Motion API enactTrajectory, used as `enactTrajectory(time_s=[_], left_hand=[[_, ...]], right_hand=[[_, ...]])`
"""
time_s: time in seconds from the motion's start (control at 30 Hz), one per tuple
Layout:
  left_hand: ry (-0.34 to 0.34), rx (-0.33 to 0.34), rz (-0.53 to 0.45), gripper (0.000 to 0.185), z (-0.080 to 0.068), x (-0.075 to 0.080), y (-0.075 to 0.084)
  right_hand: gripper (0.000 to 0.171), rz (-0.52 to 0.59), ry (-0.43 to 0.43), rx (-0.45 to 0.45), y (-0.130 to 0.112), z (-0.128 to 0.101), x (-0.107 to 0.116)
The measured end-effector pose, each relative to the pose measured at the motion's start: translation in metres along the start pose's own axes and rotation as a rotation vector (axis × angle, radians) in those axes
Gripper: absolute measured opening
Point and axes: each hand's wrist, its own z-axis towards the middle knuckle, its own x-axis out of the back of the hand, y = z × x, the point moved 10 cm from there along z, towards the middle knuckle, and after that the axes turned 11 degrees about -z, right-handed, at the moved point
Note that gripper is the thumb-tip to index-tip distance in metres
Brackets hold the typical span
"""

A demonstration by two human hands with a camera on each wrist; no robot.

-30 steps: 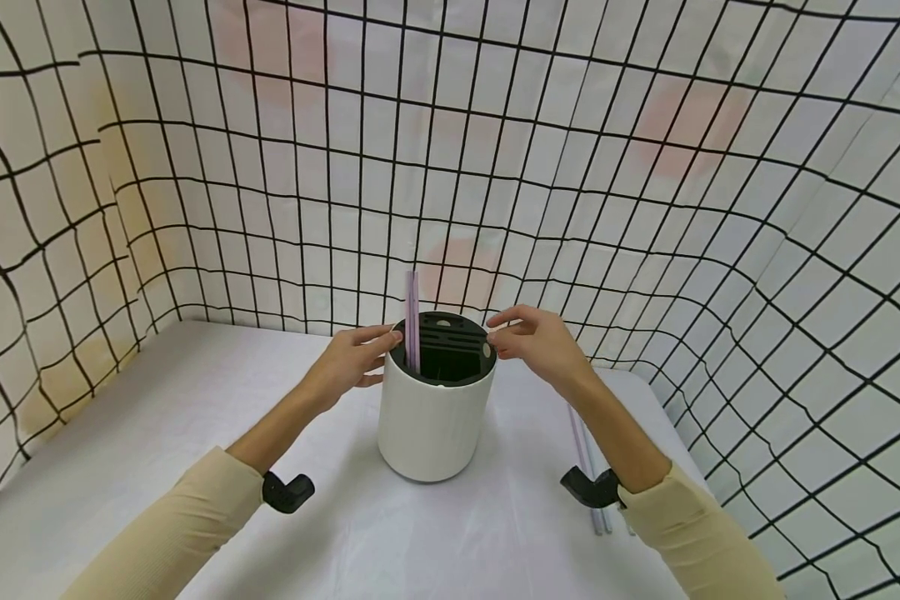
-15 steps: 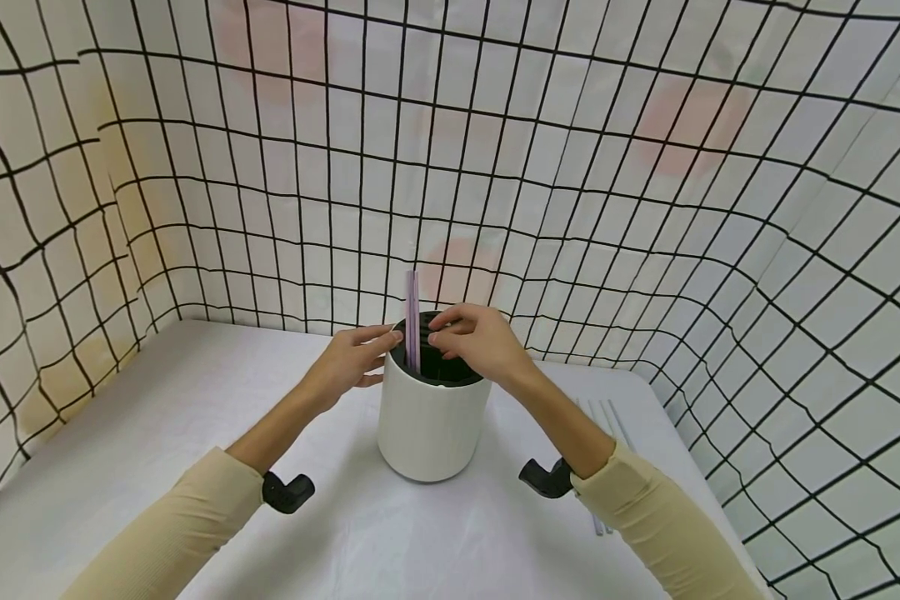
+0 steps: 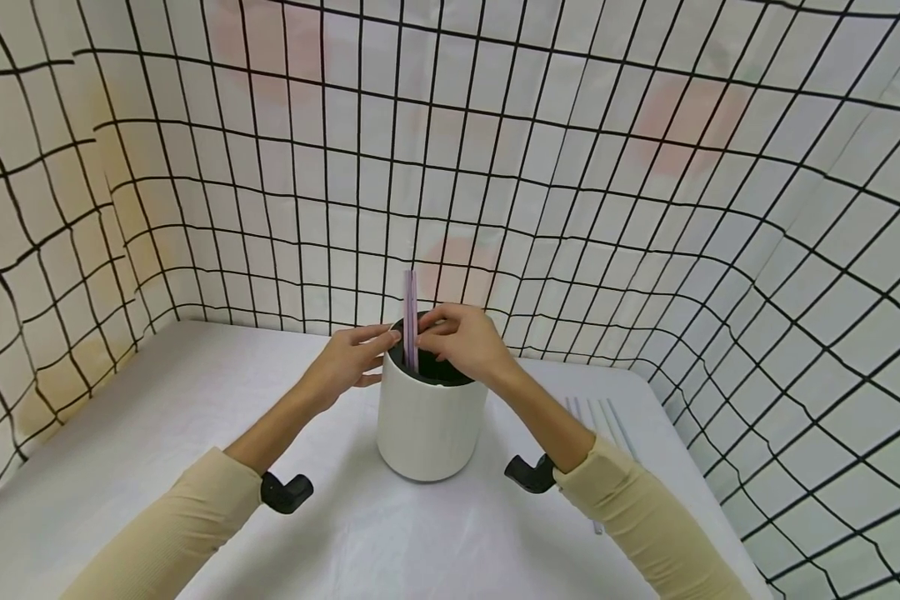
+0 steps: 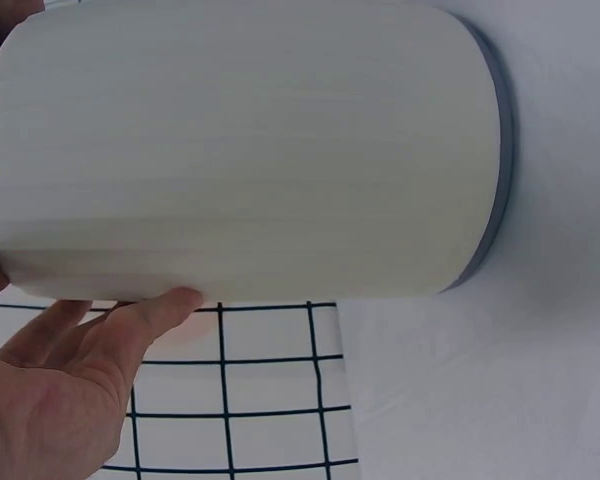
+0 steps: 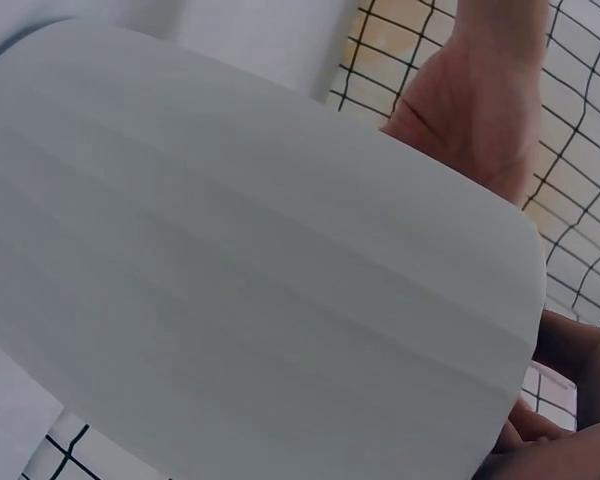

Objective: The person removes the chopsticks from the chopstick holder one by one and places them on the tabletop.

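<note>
We see a white round holder (image 3: 431, 425) standing upright near the middle of the bench (image 3: 157, 450), smooth-sided, with a black insert (image 3: 450, 372) showing at its open top and a thin grey band round its base in the left wrist view. A pair of pale purple straws (image 3: 410, 321) stands upright in the insert at about 10 o'clock of the opening, their tops rising well above the rim. Our left hand (image 3: 348, 360) lies at 9 o'clock of the holder, its straight fingers (image 3: 381, 337) resting relaxed against the rim and upper wall; the left wrist view shows the same flat touch on the white wall. Our right hand (image 3: 465, 342) reaches over the top from 3 o'clock, and its fingers (image 3: 431, 327) are bent and close on the straws just above the rim, seemingly pinching them. More straws (image 3: 603, 421) lie flat on the bench at 3 o'clock, well apart from the holder. A cloth with a black grid (image 3: 645, 208) hangs behind the bench.
</note>
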Motion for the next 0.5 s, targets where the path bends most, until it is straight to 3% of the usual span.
enactTrajectory(time_s=[0.5], left_hand=[[-0.003,-0.001,0.003,0.062,-0.0005,0.0,0.0007]], right_hand=[[0.014,0.0,0.078,0.038,-0.0014,0.0017,0.0005]])
